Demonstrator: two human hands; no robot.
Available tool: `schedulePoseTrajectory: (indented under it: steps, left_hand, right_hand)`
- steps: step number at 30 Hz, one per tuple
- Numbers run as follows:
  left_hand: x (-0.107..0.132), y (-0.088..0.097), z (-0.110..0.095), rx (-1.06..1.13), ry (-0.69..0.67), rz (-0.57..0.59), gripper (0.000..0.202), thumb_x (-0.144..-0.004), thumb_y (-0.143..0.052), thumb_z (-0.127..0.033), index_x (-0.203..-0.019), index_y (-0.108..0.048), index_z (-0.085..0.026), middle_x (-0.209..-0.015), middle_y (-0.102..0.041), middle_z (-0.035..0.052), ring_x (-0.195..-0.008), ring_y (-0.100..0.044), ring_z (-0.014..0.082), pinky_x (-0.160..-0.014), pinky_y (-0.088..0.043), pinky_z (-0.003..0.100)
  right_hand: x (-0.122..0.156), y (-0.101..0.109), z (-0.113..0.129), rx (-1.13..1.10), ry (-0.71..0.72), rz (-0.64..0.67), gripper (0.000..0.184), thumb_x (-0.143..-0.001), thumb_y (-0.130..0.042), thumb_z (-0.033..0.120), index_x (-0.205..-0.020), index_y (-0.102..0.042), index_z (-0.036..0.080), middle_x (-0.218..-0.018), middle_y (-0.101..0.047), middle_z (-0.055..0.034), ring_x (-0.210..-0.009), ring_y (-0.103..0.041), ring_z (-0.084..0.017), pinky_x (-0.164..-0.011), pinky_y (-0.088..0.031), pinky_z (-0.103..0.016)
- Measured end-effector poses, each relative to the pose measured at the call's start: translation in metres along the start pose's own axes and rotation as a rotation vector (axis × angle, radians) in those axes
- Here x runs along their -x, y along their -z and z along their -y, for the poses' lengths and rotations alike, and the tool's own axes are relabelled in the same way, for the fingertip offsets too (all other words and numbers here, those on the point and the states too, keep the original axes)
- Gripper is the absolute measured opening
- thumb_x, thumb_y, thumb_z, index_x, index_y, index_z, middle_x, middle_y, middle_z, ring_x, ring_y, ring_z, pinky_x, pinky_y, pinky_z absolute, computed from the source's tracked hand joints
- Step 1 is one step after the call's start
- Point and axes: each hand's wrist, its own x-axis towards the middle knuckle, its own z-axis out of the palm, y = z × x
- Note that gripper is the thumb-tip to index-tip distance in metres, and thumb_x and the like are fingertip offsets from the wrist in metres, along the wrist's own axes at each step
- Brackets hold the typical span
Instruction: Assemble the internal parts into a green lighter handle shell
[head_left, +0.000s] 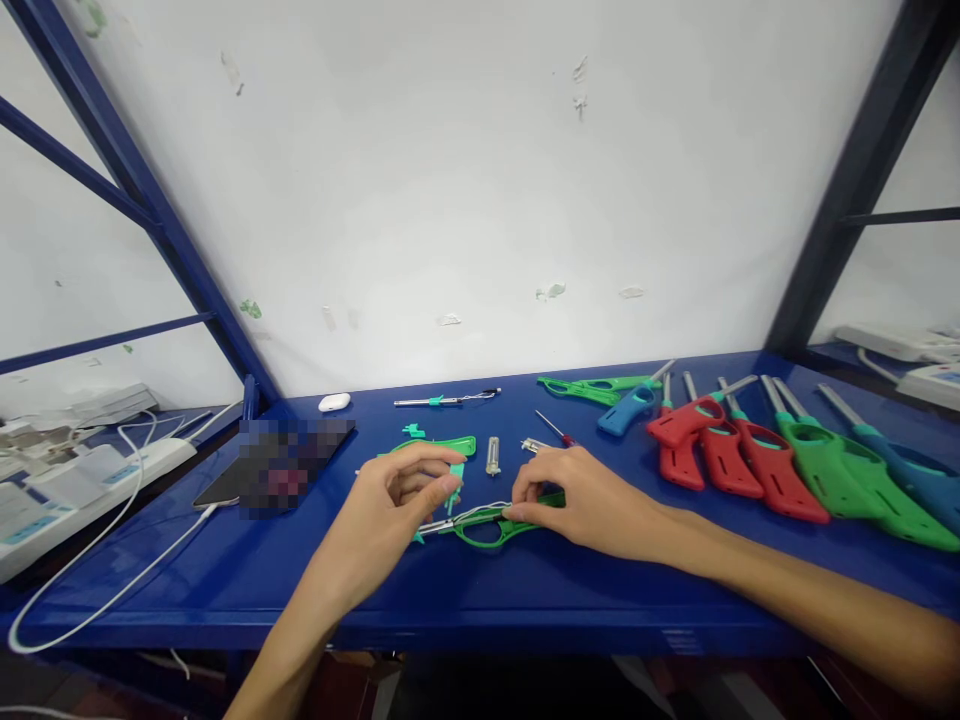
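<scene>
My left hand point(401, 490) is closed in a pinch on a small teal plastic part point(456, 475), held just above the table. Below it lies an open green lighter shell half point(484, 540), with a metal tube and thin pale wires point(480, 508) along it. My right hand point(566, 490) has its thumb and fingers closed on the right portion of this shell, by the wires. The fingers hide part of it. Behind my left hand sits another green shell half point(450, 445). A clear fuel tank point(493, 456) stands between the hands, and a second tank point(534, 445) is beyond my right hand.
Assembled red, green and blue lighters point(780, 470) lie at right on the blue table point(420, 600). Behind are green shells point(581, 390), a screwdriver point(553, 428), a metal tube with wires point(442, 400) and a teal piece point(413, 431). A phone point(277, 465) and white case point(334, 402) lie left.
</scene>
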Motion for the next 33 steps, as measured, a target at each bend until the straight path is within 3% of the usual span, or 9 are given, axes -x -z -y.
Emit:
schedulePoseTrajectory:
  steps: [7, 13, 16, 21, 26, 29, 33]
  left_hand:
    - [-0.007, -0.025, 0.006, -0.013, 0.04, -0.048, 0.031, -0.083, -0.077, -0.05, -0.096, -0.071, -0.022, -0.075, -0.072, 0.001, -0.067, -0.067, 0.0181, -0.059, -0.051, 0.028]
    - [-0.01, -0.03, 0.014, -0.167, 0.009, -0.088, 0.03, -0.088, -0.072, -0.05, -0.077, -0.068, -0.021, -0.067, -0.069, -0.0004, -0.059, -0.061, 0.0165, -0.056, -0.045, 0.028]
    - [-0.01, -0.028, 0.011, -0.27, -0.033, -0.088, 0.028, -0.093, -0.067, -0.047, -0.08, -0.07, -0.023, -0.07, -0.07, -0.0008, -0.06, -0.06, 0.0165, -0.057, -0.042, 0.028]
    - [0.002, -0.007, 0.005, -0.404, -0.149, 0.018, 0.021, -0.102, -0.058, -0.042, -0.103, -0.074, -0.029, -0.095, -0.076, -0.0001, -0.078, -0.067, 0.0189, -0.065, -0.049, 0.029]
    - [0.008, 0.01, 0.013, -0.436, -0.243, 0.196, 0.022, -0.1, -0.062, -0.029, -0.118, -0.073, -0.036, -0.12, -0.073, -0.0006, -0.112, -0.067, 0.022, -0.093, -0.056, 0.034]
    - [0.001, 0.009, 0.018, -0.414, -0.246, 0.24, 0.021, -0.101, -0.06, -0.023, -0.109, -0.076, -0.034, -0.116, -0.074, -0.0008, -0.109, -0.068, 0.0202, -0.096, -0.054, 0.035]
    - [-0.007, 0.006, 0.016, -0.364, -0.205, 0.25, 0.016, -0.099, -0.065, -0.024, -0.097, -0.077, -0.033, -0.102, -0.075, -0.0039, -0.092, -0.069, 0.0165, -0.082, -0.054, 0.028]
  right_hand:
    - [0.0, 0.0, 0.002, -0.013, 0.007, -0.013, 0.025, -0.103, -0.07, 0.037, -0.087, -0.073, 0.018, -0.082, -0.071, 0.0003, -0.075, -0.066, -0.017, -0.076, -0.051, -0.033]
    - [0.002, -0.001, 0.001, -0.017, -0.007, -0.004, 0.026, -0.104, -0.069, 0.038, -0.088, -0.072, 0.017, -0.079, -0.07, 0.0014, -0.071, -0.065, -0.016, -0.071, -0.051, -0.031]
    - [0.002, -0.001, 0.0, -0.012, -0.006, 0.001, 0.024, -0.103, -0.071, 0.036, -0.088, -0.072, 0.017, -0.081, -0.071, 0.0012, -0.072, -0.066, -0.017, -0.072, -0.052, -0.032]
    - [0.001, -0.001, 0.001, -0.012, -0.01, 0.011, 0.025, -0.103, -0.069, 0.037, -0.089, -0.072, 0.017, -0.082, -0.071, 0.0004, -0.073, -0.066, -0.017, -0.072, -0.053, -0.032]
    - [0.001, 0.0, 0.001, -0.001, -0.01, 0.011, 0.025, -0.103, -0.07, 0.037, -0.088, -0.072, 0.017, -0.081, -0.071, 0.0008, -0.073, -0.066, -0.017, -0.074, -0.053, -0.033]
    - [0.001, -0.001, 0.001, 0.007, -0.006, 0.012, 0.024, -0.103, -0.07, 0.036, -0.088, -0.072, 0.017, -0.082, -0.071, 0.0008, -0.073, -0.066, -0.017, -0.075, -0.053, -0.033]
    - [0.002, -0.002, 0.0, 0.019, -0.004, 0.012, 0.024, -0.103, -0.071, 0.036, -0.088, -0.072, 0.017, -0.08, -0.07, 0.0015, -0.072, -0.066, -0.016, -0.073, -0.054, -0.032]
